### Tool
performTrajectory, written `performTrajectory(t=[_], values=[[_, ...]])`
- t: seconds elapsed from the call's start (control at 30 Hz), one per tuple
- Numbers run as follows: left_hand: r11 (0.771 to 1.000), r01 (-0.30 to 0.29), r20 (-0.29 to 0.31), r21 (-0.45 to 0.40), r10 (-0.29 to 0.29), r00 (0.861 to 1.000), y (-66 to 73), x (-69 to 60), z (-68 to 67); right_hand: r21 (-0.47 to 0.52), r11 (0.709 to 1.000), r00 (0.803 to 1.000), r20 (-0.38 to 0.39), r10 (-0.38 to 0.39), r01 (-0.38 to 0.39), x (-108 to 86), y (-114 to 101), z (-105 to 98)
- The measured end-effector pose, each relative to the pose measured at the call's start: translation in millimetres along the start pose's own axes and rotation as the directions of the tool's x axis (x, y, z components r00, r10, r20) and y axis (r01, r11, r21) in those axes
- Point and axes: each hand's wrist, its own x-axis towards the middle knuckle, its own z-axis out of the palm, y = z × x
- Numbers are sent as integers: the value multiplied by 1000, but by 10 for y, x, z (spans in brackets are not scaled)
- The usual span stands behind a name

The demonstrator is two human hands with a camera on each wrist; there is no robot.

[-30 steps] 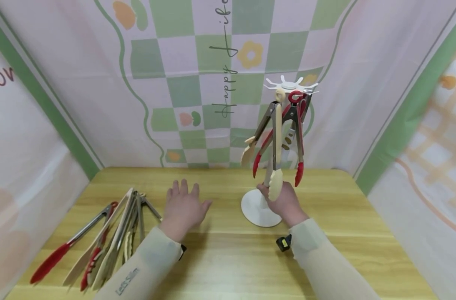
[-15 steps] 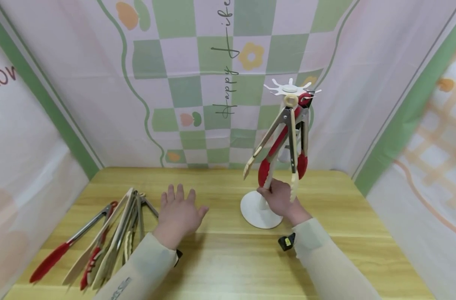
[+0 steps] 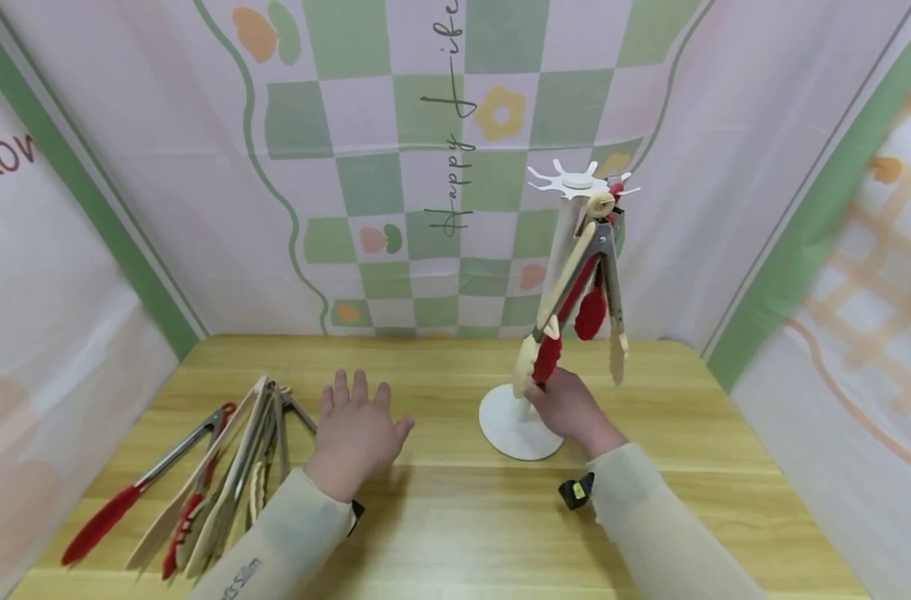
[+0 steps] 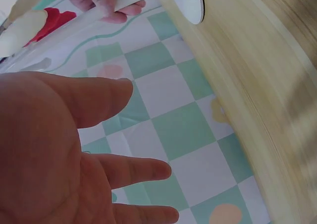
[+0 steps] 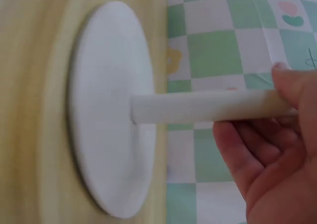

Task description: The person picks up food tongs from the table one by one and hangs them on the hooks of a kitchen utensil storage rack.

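At the lower left, loose tongs (image 3: 236, 475) lay overlapping on the table (image 3: 463, 533), close beside the left hand (image 3: 357, 437), whose straight, spread fingers held nothing. Right of the frame's centre, the right hand (image 3: 568, 404) was curled round the post (image 5: 183, 107) of a white stand (image 3: 508, 425), probably to steady it, since red tongs (image 3: 592, 312) and cream tongs (image 3: 569, 271) hung bunched from the right of its hooked top (image 3: 578, 181) and likely weighted that side, with the checked cloth (image 3: 353, 108) behind filling the upper centre.
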Motion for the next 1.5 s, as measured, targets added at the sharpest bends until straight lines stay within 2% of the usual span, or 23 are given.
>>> performTrajectory(t=[0.13,0.23,0.47,0.63,0.9,1.2,1.5], values=[[1000,0,6,2,0,1000,4,-3,-5,41,999,994,-100,31,-27,-39,-14,66],[1000,1,6,3,-1,1000,7,-7,-10,33,999,987,-159,20,-15,-56,-28,109],[1000,-7,3,4,7,1000,2,-14,-8,-123,989,973,-204,-104,80,-80,-24,158],[1000,-11,-3,13,11,1000,-15,-7,12,-137,985,964,-232,-134,104,-92,-38,127],[1000,7,-3,16,-7,1000,-32,7,46,-139,984,966,-219,-139,110,-88,-67,114],[1000,6,17,10,-6,1000,-10,-3,56,-135,980,957,-230,-177,149,-90,-80,126],[1000,5,19,8,-5,1000,9,-9,59,-140,978,959,-215,-183,155,-63,-74,124]])
